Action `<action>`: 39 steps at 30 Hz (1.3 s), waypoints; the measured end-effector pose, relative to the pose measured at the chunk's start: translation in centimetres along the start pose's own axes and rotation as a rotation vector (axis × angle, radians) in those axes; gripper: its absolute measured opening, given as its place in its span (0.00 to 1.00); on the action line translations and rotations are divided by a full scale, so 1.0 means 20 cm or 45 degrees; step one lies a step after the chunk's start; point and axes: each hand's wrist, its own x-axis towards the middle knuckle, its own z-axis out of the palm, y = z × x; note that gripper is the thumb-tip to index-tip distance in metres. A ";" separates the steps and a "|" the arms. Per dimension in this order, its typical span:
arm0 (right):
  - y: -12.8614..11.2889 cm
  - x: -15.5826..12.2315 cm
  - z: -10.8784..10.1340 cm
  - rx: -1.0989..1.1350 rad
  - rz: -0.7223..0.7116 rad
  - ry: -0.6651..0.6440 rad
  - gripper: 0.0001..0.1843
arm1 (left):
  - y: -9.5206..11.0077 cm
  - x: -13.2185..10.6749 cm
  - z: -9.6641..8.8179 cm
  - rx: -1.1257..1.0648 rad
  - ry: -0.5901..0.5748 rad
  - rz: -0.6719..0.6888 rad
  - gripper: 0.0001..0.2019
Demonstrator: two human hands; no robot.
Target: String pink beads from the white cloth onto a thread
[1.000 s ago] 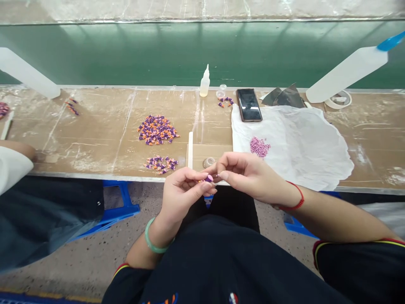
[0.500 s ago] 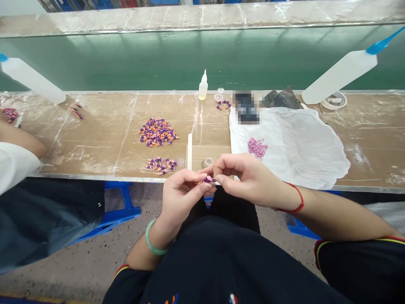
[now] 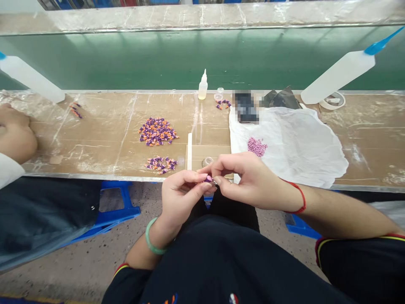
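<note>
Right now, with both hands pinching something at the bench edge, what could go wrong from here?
The small purple piece pinched between the left hand and right hand is tiny and sits right at the front edge of the tan covered bench, so it could drop to the floor. The right hand is also near the loose pink beads on the white cloth, so a nudge might scatter them.

Craft workshop, long workbench, squeeze bottles

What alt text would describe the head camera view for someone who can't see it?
Seen from the wearer's head, a left hand and a right hand pinch a tiny purple piece at the edge of a workbench. Beyond them lie a heap of purple-and-orange pieces and a white sheet bearing pink granules.
</note>
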 end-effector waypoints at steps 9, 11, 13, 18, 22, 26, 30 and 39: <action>0.00 0.00 0.01 -0.105 -0.141 0.057 0.10 | -0.01 0.00 -0.01 -0.089 -0.037 -0.072 0.05; 0.00 -0.01 0.02 -0.119 -0.148 0.072 0.10 | -0.01 0.00 -0.01 -0.085 -0.046 -0.072 0.05; 0.01 -0.01 0.02 -0.137 -0.154 0.089 0.10 | -0.01 0.00 -0.01 -0.072 -0.042 -0.066 0.05; 0.04 0.00 0.02 -0.194 -0.085 0.080 0.08 | -0.04 0.01 -0.02 -0.038 -0.015 -0.157 0.09; 0.08 -0.02 -0.07 -0.240 0.062 0.186 0.07 | -0.06 0.03 -0.05 0.056 0.029 -0.258 0.13; 0.16 -0.10 -0.18 -0.159 0.272 0.318 0.07 | -0.06 0.08 -0.21 0.375 0.044 -0.326 0.14; 0.29 -0.22 -0.22 -0.149 0.573 0.399 0.12 | -0.04 0.18 -0.49 0.900 0.045 -0.258 0.11; 0.39 -0.33 -0.23 0.007 0.852 0.602 0.15 | -0.02 0.53 -0.90 1.745 -0.105 0.188 0.06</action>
